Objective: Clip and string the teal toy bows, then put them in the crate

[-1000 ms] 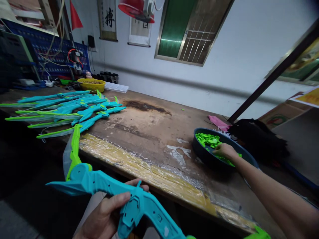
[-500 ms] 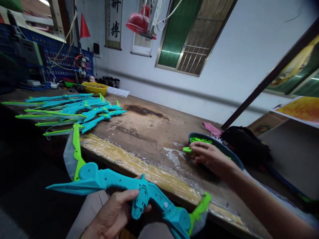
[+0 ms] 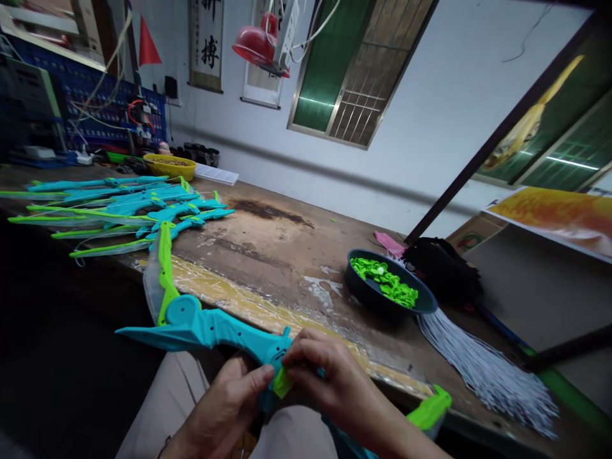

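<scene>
A blue toy bow [image 3: 229, 333] with green limbs lies across my lap, partly hidden by my hands. My left hand [image 3: 229, 401] is closed around its middle grip, the thumb on the front face. In my right hand [image 3: 325, 370] a small green plastic piece [image 3: 283, 382] is pinched, held against the bow's middle next to my left thumb. My right hand and forearm cover much of the bow's right half; only its green limb [image 3: 430, 408] shows beyond.
A dark bowl [image 3: 356, 290] of green pieces stands on the wooden table [image 3: 268, 255]. Beside it lies a bundle of white strings [image 3: 488, 370]. Several blue-and-green bows [image 3: 157, 207] are piled at the left, before a yellow bowl [image 3: 172, 169]. A red lamp [image 3: 255, 44] hangs above.
My right hand has come from the bowl to the bow's middle, bringing the green piece against it. My left hand still holds the bow. The view has shifted slightly.
</scene>
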Tool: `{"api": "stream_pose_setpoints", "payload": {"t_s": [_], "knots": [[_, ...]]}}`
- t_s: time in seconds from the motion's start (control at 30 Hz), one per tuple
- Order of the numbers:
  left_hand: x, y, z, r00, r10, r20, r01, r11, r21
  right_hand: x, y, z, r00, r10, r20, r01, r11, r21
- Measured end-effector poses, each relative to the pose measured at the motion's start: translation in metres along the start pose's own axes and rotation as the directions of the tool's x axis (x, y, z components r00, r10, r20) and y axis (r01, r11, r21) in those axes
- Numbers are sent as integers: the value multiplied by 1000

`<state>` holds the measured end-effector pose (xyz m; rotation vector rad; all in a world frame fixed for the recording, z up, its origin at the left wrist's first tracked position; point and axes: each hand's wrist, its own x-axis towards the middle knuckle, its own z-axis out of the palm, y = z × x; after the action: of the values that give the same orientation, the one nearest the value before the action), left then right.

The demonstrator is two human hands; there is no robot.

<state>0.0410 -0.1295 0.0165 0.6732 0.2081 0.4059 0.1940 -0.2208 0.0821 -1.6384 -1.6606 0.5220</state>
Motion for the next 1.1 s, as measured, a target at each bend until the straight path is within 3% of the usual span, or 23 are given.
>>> {"api": "stream_pose_setpoints", "payload": {"t_s": [0.3, 0.57, 0.73, 0.93, 1.1], "knots": [[-2, -1, 1, 996, 82, 37, -87, 979, 185, -8, 0, -2, 993, 96, -71, -79, 975, 208], [-7, -5, 12, 993, 97, -60, -77, 957, 279, -16, -1, 15, 970, -118, -214, 107, 992, -62], [-7, -10, 13, 983, 133, -128, -76, 925, 373, -25, 0, 27, 961, -93, -262, 64, 991, -117], [-11, -4, 15, 979, 164, -124, -68, 829, 555, -22, 2, 11, 980, -88, -179, 22, 939, -344], [-13, 2, 11, 979, 174, -107, -111, 893, 436, -13, 3, -1, 985, -124, -119, 91, 964, -249]]}}
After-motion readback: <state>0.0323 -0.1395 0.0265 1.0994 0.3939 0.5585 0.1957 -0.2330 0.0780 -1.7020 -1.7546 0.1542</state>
